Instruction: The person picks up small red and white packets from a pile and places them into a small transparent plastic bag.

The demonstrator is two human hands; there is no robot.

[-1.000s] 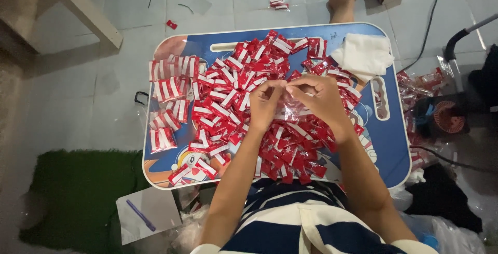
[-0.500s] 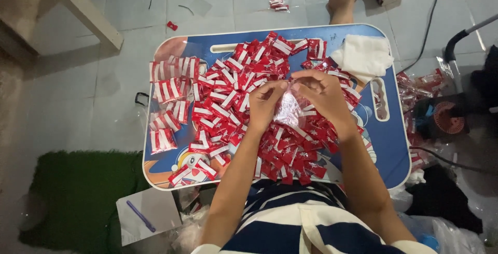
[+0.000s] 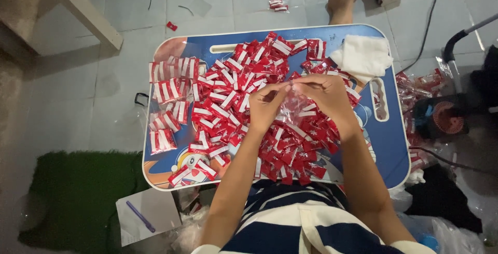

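Hands: left hand (image 3: 267, 106) and right hand (image 3: 324, 93) together pinch one clear plastic bag (image 3: 294, 103) above the blue tray surface (image 3: 386, 145). Red-and-white sachets (image 3: 228, 98) cover the surface, too many to count. One white cloth (image 3: 363, 57) lies at the corner.

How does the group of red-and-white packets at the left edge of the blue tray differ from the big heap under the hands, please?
The left group lies in neat side-by-side rows, while the central heap is a jumbled pile. The left group is smaller; the central heap covers most of the blue tray. Both hold the same kind of red-and-white packets.
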